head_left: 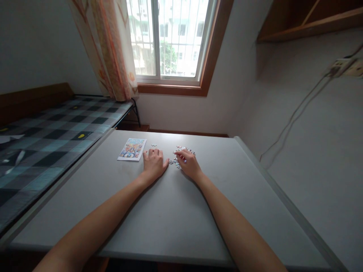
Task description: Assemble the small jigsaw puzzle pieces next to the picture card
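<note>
My left hand point(153, 163) lies palm down on the table, fingers stretched and the thumb held out to the side. Just beyond its fingertips is a small joined bit of jigsaw puzzle point(154, 145). My right hand point(189, 163) is curled over a loose pile of jigsaw pieces point(184, 148), its thumb and fingers drawn together. A bluish-white jigsaw piece shows within those fingers, partly hidden by them. A few more pieces point(171, 162) lie between the two hands. Left of my left hand rests a colourful printed picture sheet point(132, 149).
The pale table point(170, 219) has raised strips along both sides. A bed with a checked mattress point(70, 124) stands at its left. Beyond the far edge are a window point(170, 41) and a curtain point(110, 49). A cable point(292, 121) hangs on the right wall beneath a wooden shelf point(312, 28).
</note>
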`<state>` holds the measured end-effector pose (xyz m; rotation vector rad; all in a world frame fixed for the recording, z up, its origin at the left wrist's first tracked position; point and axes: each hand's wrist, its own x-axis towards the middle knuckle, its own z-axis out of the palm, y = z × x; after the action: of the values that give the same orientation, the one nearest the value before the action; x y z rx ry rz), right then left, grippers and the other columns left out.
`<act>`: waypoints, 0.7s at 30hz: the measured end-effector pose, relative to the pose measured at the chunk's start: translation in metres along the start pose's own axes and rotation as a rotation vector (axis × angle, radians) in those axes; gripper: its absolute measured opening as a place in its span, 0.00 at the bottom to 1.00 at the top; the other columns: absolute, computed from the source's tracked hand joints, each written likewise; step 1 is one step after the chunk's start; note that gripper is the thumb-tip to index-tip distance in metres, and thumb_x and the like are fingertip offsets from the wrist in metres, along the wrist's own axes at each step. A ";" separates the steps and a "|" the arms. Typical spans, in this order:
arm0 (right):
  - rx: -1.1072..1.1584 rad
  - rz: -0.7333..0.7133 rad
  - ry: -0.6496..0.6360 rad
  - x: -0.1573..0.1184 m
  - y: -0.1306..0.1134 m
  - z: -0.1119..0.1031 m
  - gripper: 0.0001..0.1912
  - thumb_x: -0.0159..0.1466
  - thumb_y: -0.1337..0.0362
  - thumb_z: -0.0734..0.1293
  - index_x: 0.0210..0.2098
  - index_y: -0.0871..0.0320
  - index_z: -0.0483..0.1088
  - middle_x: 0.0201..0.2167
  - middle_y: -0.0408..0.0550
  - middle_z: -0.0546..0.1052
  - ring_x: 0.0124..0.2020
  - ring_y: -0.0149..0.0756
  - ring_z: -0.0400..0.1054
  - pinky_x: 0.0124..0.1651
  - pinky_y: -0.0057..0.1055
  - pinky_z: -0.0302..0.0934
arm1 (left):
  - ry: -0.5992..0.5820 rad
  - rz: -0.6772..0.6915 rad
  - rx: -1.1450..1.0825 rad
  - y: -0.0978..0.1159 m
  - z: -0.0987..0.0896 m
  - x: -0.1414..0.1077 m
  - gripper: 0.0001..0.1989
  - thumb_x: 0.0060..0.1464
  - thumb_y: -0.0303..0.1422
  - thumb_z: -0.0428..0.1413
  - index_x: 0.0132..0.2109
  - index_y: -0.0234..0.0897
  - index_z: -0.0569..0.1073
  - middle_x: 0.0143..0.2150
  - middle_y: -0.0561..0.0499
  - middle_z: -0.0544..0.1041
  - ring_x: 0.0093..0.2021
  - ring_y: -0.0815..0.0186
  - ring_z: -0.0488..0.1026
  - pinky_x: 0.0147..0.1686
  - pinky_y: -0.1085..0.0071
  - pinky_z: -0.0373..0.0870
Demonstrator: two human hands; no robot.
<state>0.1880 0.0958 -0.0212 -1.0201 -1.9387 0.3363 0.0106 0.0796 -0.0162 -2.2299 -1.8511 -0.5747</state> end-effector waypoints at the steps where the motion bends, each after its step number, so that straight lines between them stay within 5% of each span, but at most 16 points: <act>1: -0.001 0.000 -0.005 0.000 0.000 0.000 0.10 0.64 0.69 0.61 0.38 0.55 0.74 0.33 0.46 0.75 0.32 0.33 0.68 0.37 0.29 0.63 | 0.000 -0.005 0.002 0.000 0.001 0.000 0.22 0.58 0.45 0.49 0.49 0.32 0.74 0.48 0.33 0.73 0.52 0.43 0.62 0.53 0.46 0.52; 8: -0.013 0.010 -0.023 -0.001 0.001 0.002 0.10 0.64 0.69 0.61 0.39 0.55 0.74 0.32 0.46 0.74 0.33 0.33 0.68 0.37 0.29 0.62 | -0.048 -0.049 -0.045 -0.007 0.011 0.007 0.27 0.58 0.47 0.48 0.58 0.35 0.68 0.58 0.35 0.68 0.62 0.41 0.54 0.58 0.44 0.46; 21: -0.028 -0.011 -0.019 -0.001 0.003 0.003 0.09 0.63 0.70 0.62 0.37 0.57 0.74 0.31 0.46 0.74 0.32 0.32 0.66 0.38 0.29 0.61 | -0.158 -0.125 -0.015 -0.015 0.021 0.021 0.33 0.59 0.53 0.40 0.64 0.40 0.61 0.65 0.43 0.62 0.63 0.44 0.53 0.60 0.45 0.47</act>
<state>0.1870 0.0969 -0.0254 -1.0270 -1.9703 0.3142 0.0028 0.1097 -0.0281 -2.2389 -2.0818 -0.4442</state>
